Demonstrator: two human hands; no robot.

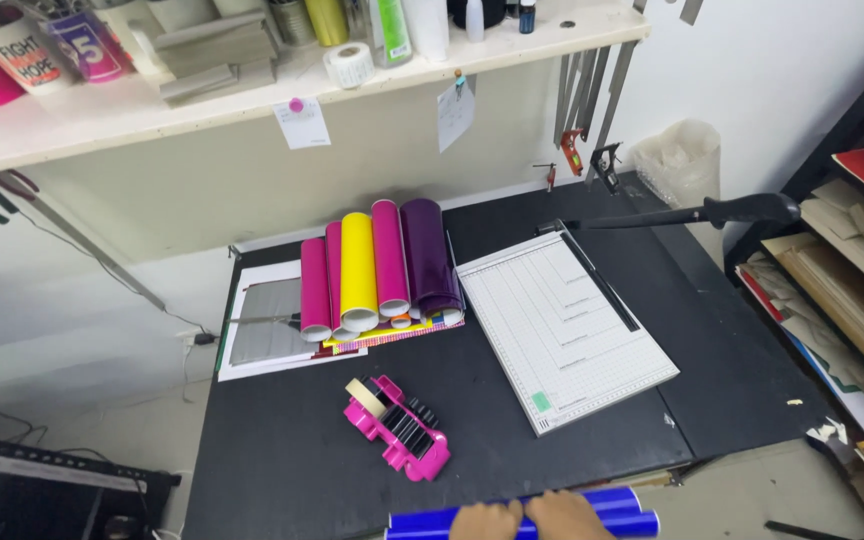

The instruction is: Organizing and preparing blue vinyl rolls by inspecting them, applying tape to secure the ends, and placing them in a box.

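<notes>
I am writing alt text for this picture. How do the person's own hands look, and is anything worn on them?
Only the backs of both hands show at the bottom edge: left hand, right hand. Both are bare, without gloves, and no rings or sleeves are visible. The wrists are out of frame.

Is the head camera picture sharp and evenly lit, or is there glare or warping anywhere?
Head view: mostly sharp and evenly lit; soft glare streaks on the vinyl rolls; the shelf edge bows from wide-angle warping; both hands on the blue rolls are cropped at the bottom edge.

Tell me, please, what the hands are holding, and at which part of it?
Both hands, left hand and right hand, rest side by side on the blue rolls, near the middle of their length. The fingers are out of view.
</notes>
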